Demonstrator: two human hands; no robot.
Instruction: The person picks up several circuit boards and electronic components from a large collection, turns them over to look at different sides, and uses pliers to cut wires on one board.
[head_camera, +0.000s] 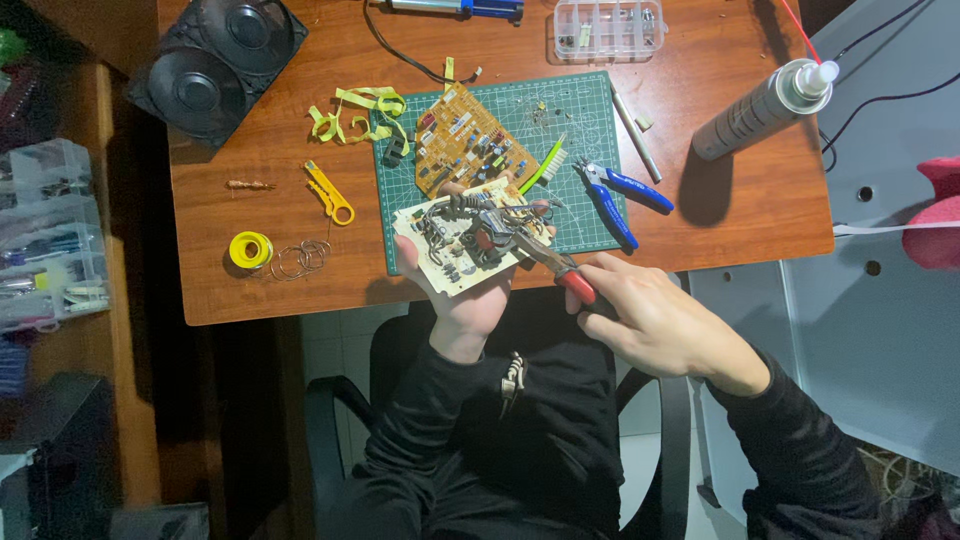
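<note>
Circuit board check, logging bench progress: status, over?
Left hand holds pale circuit board. Right hand grips red-handled pliers, tips on board. Nothing in the way.

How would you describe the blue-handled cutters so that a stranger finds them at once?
Start at the green cutting mat on the wooden table. At its right edge lie the blue-handled cutters, handles pointing right and downward. The red-handled pliers are in the right hand, not on the mat.

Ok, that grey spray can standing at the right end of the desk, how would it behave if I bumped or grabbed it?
The spray can is tall and narrow on a small base, so a sideways bump would probably tip it. Being round, it would likely roll once down, and the table edge is close. Its smooth metal-looking wall may feel a bit slippery.
</note>
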